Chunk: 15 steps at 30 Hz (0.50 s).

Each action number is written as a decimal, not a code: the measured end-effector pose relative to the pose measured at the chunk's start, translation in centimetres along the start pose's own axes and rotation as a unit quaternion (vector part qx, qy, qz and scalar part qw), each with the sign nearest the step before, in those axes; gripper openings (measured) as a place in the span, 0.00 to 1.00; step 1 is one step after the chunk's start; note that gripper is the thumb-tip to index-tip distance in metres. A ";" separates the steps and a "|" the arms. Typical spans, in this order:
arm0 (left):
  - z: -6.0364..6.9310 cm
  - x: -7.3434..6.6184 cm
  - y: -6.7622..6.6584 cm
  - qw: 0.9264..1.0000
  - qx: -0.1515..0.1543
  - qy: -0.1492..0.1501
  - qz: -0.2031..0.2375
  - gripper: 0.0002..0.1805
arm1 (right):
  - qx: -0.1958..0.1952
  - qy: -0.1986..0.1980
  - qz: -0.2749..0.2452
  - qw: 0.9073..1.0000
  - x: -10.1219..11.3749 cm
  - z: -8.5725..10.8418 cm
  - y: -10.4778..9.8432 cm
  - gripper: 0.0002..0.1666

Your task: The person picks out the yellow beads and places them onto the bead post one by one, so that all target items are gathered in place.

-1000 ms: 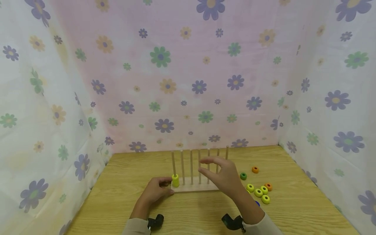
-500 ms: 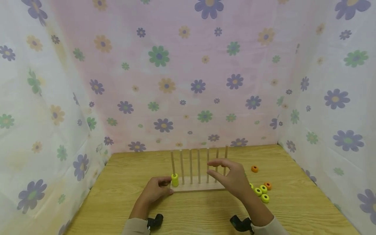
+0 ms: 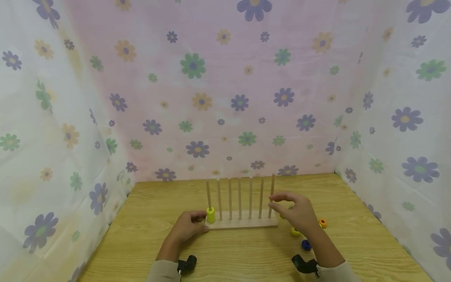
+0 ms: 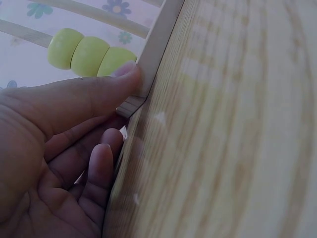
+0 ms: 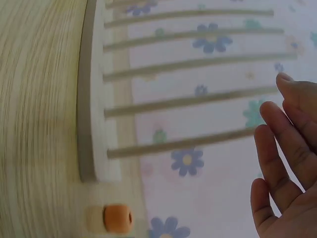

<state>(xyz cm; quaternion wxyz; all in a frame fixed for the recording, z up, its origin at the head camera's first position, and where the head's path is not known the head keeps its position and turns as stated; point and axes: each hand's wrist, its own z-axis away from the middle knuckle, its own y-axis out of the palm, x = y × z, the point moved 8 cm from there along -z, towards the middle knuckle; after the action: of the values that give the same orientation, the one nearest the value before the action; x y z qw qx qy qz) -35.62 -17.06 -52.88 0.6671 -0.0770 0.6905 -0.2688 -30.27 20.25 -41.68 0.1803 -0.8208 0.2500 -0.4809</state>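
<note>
Looking through the head view, I have the rack (image 3: 243,224) at six o'clock, my left hand (image 3: 187,227) gripping its nine-o'clock end, my right hand (image 3: 297,211) near its three-o'clock end, loosely parted, holding nothing. Left wrist view: yellow beads (image 4: 90,56) on a peg (image 4: 27,34) toward ten. Right wrist view: an orange bead (image 5: 117,218) at seven.

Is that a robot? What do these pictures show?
No, it's a person: a bare left hand and a bare right hand. The wide picture is from a head camera, the two close ones from wrist cameras. On the yellowish wooden table stands a pale wooden rack with seven round pegs. Three round yellow beads sit on the leftmost peg. The left hand grips the rack's end; the right hand, near the rightmost peg, holds nothing visible. Loose yellow beads, an orange bead and a blue bead lie nearby.
</note>
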 end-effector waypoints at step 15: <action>0.0 0.3 0.0 1.000 -0.002 -0.011 0.000 0.30 | 0.047 0.097 0.010 0.994 -8.0 0.5 -1.9 0.18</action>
<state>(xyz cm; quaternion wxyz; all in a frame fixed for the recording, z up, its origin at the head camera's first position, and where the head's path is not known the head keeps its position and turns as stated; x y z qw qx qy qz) -35.68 -17.22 -53.14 0.6749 -0.0813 0.6832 -0.2667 -32.70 26.43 -46.46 0.1989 -0.7582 0.2516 -0.5677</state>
